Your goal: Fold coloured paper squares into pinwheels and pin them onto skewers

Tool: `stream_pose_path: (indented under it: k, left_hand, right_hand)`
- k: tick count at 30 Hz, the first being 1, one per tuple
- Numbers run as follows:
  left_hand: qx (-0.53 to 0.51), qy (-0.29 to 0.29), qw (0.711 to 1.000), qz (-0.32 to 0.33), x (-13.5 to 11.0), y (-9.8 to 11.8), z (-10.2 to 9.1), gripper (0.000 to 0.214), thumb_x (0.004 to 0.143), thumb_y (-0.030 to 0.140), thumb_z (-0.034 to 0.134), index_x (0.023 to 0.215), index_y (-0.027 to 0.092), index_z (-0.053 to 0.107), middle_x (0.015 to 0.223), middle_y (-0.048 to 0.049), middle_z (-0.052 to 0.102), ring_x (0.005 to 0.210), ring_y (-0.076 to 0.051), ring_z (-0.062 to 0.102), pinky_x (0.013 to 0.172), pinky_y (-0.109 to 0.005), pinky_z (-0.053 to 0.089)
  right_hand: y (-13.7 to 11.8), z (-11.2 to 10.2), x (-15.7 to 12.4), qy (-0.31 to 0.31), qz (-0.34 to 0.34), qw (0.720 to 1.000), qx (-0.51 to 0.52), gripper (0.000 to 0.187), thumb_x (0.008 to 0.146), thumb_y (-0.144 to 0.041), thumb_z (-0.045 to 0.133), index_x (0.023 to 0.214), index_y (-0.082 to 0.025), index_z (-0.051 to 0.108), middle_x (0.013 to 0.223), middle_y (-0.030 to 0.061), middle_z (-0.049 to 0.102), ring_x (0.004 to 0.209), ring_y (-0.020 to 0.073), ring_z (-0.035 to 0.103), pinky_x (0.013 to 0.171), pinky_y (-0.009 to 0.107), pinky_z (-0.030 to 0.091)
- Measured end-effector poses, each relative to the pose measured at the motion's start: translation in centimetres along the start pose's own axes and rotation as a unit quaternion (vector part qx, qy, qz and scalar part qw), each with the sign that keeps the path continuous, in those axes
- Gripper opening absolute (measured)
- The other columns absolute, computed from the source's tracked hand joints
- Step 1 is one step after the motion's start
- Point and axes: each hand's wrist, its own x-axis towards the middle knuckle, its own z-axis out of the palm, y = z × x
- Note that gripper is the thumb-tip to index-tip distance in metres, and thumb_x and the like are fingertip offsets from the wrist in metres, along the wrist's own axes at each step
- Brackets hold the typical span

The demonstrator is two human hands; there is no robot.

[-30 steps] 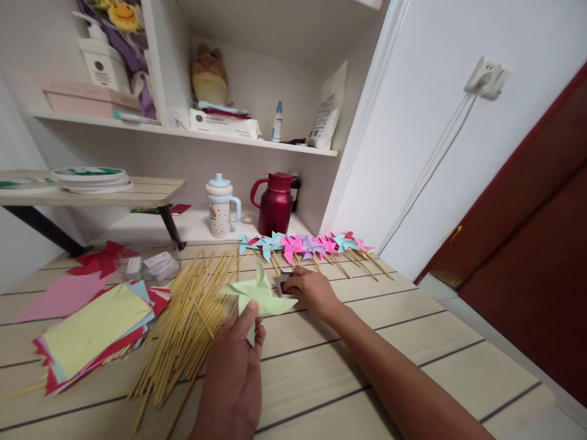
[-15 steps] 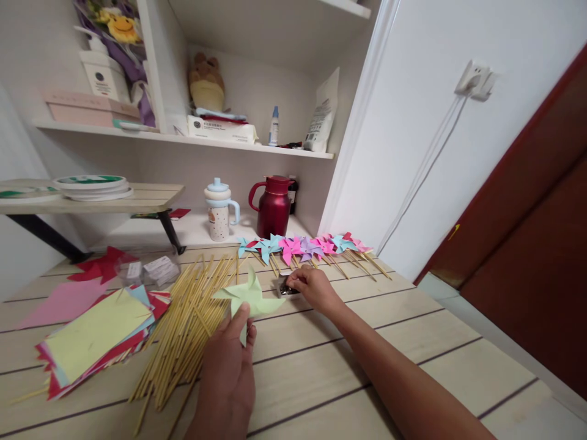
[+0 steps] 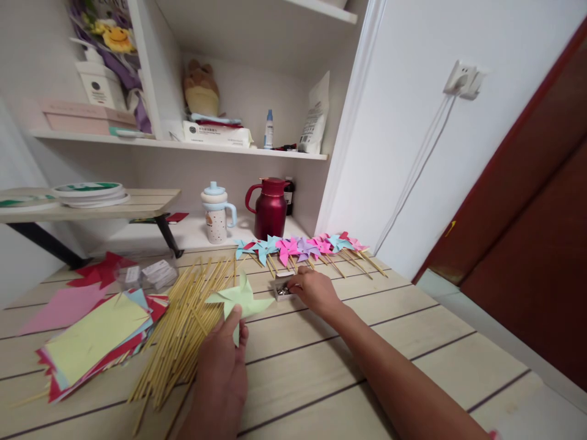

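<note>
Your left hand pinches a pale green paper pinwheel between thumb and fingers, just right of a loose pile of sticks on the wooden surface. Your right hand, fingertips drawn together, is at a small open box of shiny metal pieces; whether it grips one, you cannot tell. Behind the box lies a row of stick-mounted pinwheels.

There is one pale green pinwheel, one small white box — plus one red jug, one spotted cup.
</note>
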Motion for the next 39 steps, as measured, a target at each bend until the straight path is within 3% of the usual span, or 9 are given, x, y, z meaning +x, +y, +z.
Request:
stream_pose_path:
  k: [5,13,18,23,30,39]
  left_hand:
    - [0.004,-0.011,1.0,-0.017,0.5,-0.3,-0.2,0.02,0.074,0.003,0.07,0.082,0.021,0.066,0.086,-0.0008,0.068,0.077,-0.012,0.064,0.061,-0.019,0.052]
    - [-0.021,-0.029,0.999,-0.033,0.4,-0.4,-0.3,0.025,0.076,-0.001,0.067,0.078,0.023,0.063,0.08,-0.0007,0.066,0.074,-0.012,0.066,0.057,-0.015,0.05]
    - [-0.013,-0.022,0.999,-0.036,0.2,-0.2,0.0,0.025,0.075,-0.001,0.067,0.077,0.024,0.064,0.079,-0.0003,0.066,0.073,-0.012,0.065,0.056,-0.015,0.05]
    - [-0.009,-0.022,0.999,-0.031,0.5,-0.4,-0.3,0.018,0.076,0.003,0.068,0.077,0.021,0.066,0.086,0.0,0.067,0.068,-0.008,0.062,0.055,-0.015,0.051]
    - [-0.021,-0.023,0.999,-0.04,1.1,-0.8,-0.4,0.022,0.076,0.0,0.068,0.083,0.021,0.068,0.089,0.0022,0.068,0.065,-0.005,0.061,0.051,-0.013,0.05]
    - [-0.018,-0.021,0.996,-0.08,1.4,-0.8,-0.3,0.02,0.076,-0.002,0.068,0.081,0.017,0.068,0.079,0.0029,0.065,0.053,-0.002,0.058,0.047,-0.011,0.048]
  right_hand:
    - [0.1,-0.1,0.0,-0.012,-0.018,0.999,-0.026,0.018,0.087,-0.025,0.06,0.092,-0.032,0.075,0.097,0.0013,0.066,0.081,0.016,0.062,0.057,0.024,0.03]
    - [-0.6,0.2,0.4,-0.027,-0.044,0.998,-0.043,0.02,0.087,-0.02,0.058,0.084,-0.028,0.076,0.095,0.0052,0.066,0.074,0.0168,0.061,0.056,0.026,0.028]
    - [-0.8,0.1,0.2,-0.008,-0.049,0.999,-0.012,0.02,0.087,-0.019,0.058,0.08,-0.026,0.075,0.092,0.0041,0.065,0.073,0.0158,0.06,0.055,0.027,0.027]
    - [0.2,-0.2,0.2,0.031,-0.021,0.999,0.04,0.02,0.09,-0.022,0.055,0.09,-0.028,0.074,0.095,0.0024,0.066,0.082,0.016,0.061,0.058,0.025,0.03]
    - [1.0,-0.2,0.2,0.033,-0.018,0.996,0.077,0.018,0.089,-0.02,0.056,0.089,-0.023,0.075,0.089,0.0024,0.067,0.079,0.0149,0.061,0.063,0.023,0.035]
    - [0.0,0.4,0.1,0.002,-0.062,0.998,0.01,0.024,0.088,-0.02,0.056,0.095,-0.031,0.076,0.095,0.0037,0.063,0.077,0.0162,0.06,0.058,0.025,0.03]
